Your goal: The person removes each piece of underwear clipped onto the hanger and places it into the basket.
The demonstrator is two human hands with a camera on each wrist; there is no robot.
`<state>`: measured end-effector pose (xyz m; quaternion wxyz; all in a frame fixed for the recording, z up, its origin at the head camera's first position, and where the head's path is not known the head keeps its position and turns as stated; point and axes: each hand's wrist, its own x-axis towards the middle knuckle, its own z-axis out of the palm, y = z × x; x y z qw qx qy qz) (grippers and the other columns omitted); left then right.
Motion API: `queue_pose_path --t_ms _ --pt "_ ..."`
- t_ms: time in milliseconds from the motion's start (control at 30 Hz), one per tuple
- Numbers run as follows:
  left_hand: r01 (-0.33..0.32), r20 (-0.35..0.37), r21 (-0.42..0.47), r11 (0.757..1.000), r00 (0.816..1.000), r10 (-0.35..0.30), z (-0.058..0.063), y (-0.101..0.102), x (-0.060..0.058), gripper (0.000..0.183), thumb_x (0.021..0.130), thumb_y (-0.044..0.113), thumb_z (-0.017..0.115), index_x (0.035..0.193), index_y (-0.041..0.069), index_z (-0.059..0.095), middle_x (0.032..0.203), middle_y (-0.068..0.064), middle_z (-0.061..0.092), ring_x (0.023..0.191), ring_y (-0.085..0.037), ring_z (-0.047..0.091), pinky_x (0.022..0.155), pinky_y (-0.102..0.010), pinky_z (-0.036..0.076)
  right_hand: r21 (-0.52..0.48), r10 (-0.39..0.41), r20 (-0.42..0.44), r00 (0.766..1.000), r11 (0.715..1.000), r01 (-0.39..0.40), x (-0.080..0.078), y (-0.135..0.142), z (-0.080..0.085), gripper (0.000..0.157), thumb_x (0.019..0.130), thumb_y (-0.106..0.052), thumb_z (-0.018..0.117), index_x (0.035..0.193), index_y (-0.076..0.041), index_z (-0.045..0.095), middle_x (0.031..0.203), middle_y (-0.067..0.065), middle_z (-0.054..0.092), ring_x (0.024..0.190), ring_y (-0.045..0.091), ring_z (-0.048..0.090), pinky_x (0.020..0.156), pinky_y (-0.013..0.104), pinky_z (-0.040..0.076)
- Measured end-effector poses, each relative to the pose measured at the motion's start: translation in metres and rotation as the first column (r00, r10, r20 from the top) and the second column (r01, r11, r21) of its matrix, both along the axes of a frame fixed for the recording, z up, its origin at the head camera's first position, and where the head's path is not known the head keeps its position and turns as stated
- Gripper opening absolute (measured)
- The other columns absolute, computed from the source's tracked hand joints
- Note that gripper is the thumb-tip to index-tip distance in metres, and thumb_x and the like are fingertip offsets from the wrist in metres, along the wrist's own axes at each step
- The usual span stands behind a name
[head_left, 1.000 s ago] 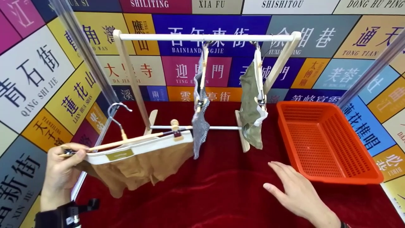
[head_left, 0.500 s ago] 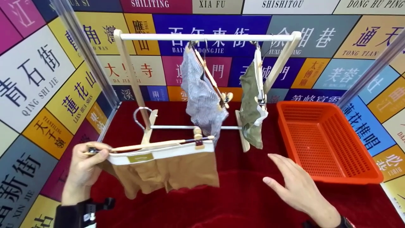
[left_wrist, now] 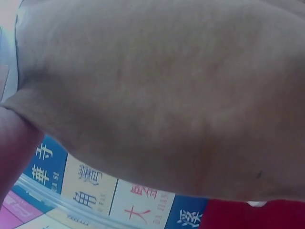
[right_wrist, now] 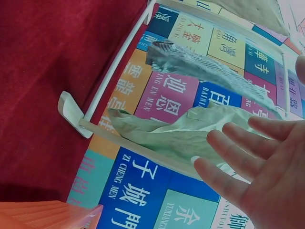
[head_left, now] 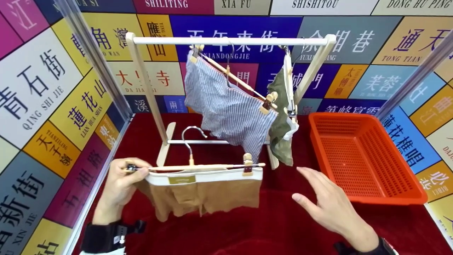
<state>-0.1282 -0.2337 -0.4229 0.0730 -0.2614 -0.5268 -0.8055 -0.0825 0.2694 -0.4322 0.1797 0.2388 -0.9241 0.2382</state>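
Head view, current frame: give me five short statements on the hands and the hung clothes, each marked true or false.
1. The left hand grips one end of the hanger that bears the brown shorts. True.
2. The striped shorts hang from the rack's top bar. True.
3. The right hand is holding the green shorts. False: it holds nothing, and the green shorts hang on the rack.
4. The brown shorts' hanger is hooked over the top bar. False: it is held apart from that bar.
5. The red basket stands on the person's right. True.
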Motion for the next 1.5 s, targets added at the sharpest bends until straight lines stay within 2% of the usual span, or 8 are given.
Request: queue_pose_path --t_ms 200,300,467,700,933,1100,1367,1500 --pt "0.005 -0.026 -0.043 0.999 1.000 -0.006 0.001 0.015 -0.003 0.035 0.084 -0.026 0.058 0.091 0.000 0.080 0.086 -0.010 0.078 0.077 -0.012 0.073 0.068 -0.023 0.059 -0.059 0.002 0.019 1.000 0.998 -0.001 0.002 -0.004 0.004 0.064 0.088 -0.015 0.083 0.146 -0.004 0.057 0.140 0.010 0.064 0.125 0.028 0.062 0.108 0.016 0.034" --pt "-0.001 -0.027 -0.069 0.998 1.000 0.000 0.003 0.022 -0.004 0.035 0.084 -0.023 0.061 0.091 0.004 0.081 0.086 -0.006 0.078 0.077 -0.011 0.072 0.067 -0.021 0.058 -0.098 0.027 0.010 1.000 0.995 -0.026 0.000 -0.007 0.008 0.065 0.087 -0.011 0.082 0.146 -0.003 0.057 0.136 0.010 0.065 0.121 0.027 0.063 0.107 0.011 0.032" --pt "0.009 -0.030 -0.092 0.996 0.999 -0.012 0.004 0.033 -0.005 0.030 0.084 -0.020 0.064 0.090 0.004 0.081 0.086 -0.006 0.078 0.078 -0.011 0.072 0.066 -0.021 0.058 -0.152 0.093 -0.040 0.995 0.984 -0.097 -0.004 -0.012 0.015 0.066 0.086 -0.007 0.081 0.147 -0.004 0.056 0.136 0.009 0.066 0.118 0.025 0.063 0.106 0.013 0.036" --pt "0.022 -0.084 -0.096 0.995 0.996 -0.030 0.003 0.047 -0.007 0.024 0.080 -0.026 0.061 0.089 -0.010 0.076 0.087 -0.007 0.077 0.078 -0.010 0.071 0.067 -0.020 0.057 -0.214 0.183 -0.082 0.980 0.957 -0.197 -0.008 -0.018 0.024 0.065 0.088 -0.006 0.079 0.148 -0.003 0.055 0.135 0.009 0.066 0.118 0.021 0.063 0.102 0.017 0.045" --pt "0.013 -0.090 -0.160 0.987 0.996 -0.028 0.003 0.059 -0.007 0.023 0.082 -0.023 0.064 0.089 -0.007 0.078 0.086 -0.004 0.078 0.076 -0.008 0.070 0.065 -0.018 0.056 -0.252 0.203 -0.049 0.978 0.945 -0.209 -0.010 -0.024 0.031 0.062 0.086 -0.001 0.075 0.145 0.001 0.056 0.137 0.012 0.066 0.117 0.022 0.065 0.104 0.017 0.044" --pt "0.004 -0.113 -0.197 0.980 0.993 -0.027 0.002 0.068 -0.007 0.019 0.083 -0.021 0.067 0.090 -0.007 0.078 0.086 -0.004 0.078 0.077 -0.008 0.069 0.064 -0.018 0.055 -0.287 0.219 -0.051 0.975 0.931 -0.224 -0.010 -0.027 0.033 0.057 0.088 0.002 0.072 0.143 0.003 0.057 0.136 0.012 0.067 0.118 0.016 0.064 0.105 0.018 0.043" --pt "0.013 -0.115 -0.211 0.977 0.993 -0.038 0.002 0.082 -0.008 0.003 0.087 -0.010 0.076 0.090 -0.010 0.077 0.087 -0.002 0.078 0.078 -0.008 0.069 0.066 -0.018 0.056 -0.368 0.255 -0.017 0.967 0.898 -0.243 -0.011 -0.026 0.034 0.053 0.089 0.011 0.068 0.140 0.005 0.057 0.130 0.014 0.068 0.113 0.013 0.067 0.094 0.017 0.051" --pt "0.001 -0.125 -0.240 0.971 0.992 -0.032 0.004 0.090 -0.008 0.011 0.089 -0.003 0.079 0.089 -0.013 0.075 0.088 0.001 0.077 0.078 -0.008 0.069 0.066 -0.018 0.056 -0.388 0.242 -0.010 0.970 0.893 -0.227 -0.011 -0.026 0.034 0.047 0.090 0.012 0.067 0.135 0.002 0.061 0.126 0.007 0.070 0.111 0.015 0.070 0.087 0.016 0.053"
